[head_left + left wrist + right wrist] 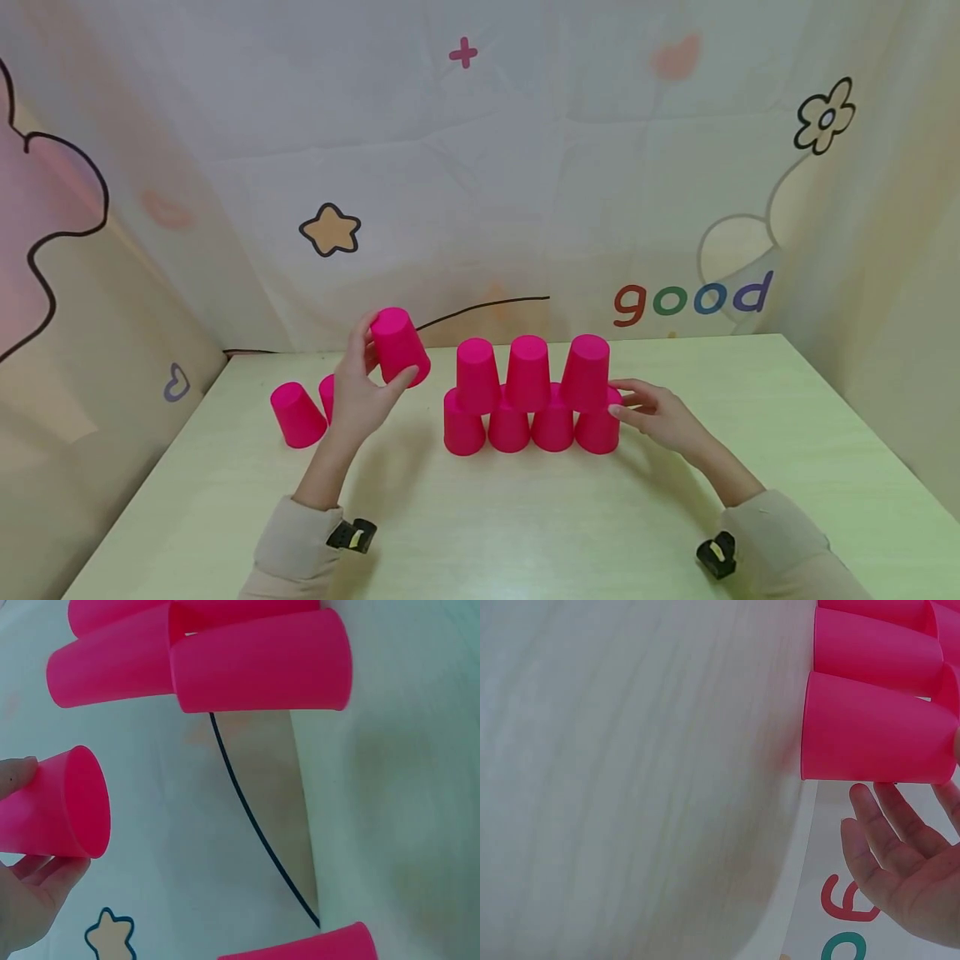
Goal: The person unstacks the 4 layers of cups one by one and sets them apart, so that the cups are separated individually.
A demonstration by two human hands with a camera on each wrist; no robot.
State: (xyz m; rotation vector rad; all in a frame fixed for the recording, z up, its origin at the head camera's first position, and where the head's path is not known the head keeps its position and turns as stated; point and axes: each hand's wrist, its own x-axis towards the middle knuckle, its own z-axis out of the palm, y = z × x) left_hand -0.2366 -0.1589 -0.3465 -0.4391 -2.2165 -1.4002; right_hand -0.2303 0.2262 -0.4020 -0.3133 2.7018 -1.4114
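Note:
My left hand (365, 392) grips a pink plastic cup (401, 348) upside down and a little tilted, raised left of the stack, thumb across its front. In the left wrist view that cup (52, 802) shows its open rim, with fingers on both sides. Three upside-down cups form the upper row (528, 373), standing over the gaps of a lower row (510, 429) of several cups. My right hand (663, 418) is at the right end of the stack, thumb and fingertips right at the rightmost lower cup (877, 731), fingers loosely extended.
Left of the stack, another pink cup (298, 415) stands upside down on the pale table (487, 525). A further cup (326, 396) beside it is mostly hidden behind my left hand. A printed cloth (420, 167) hangs behind the table's back edge.

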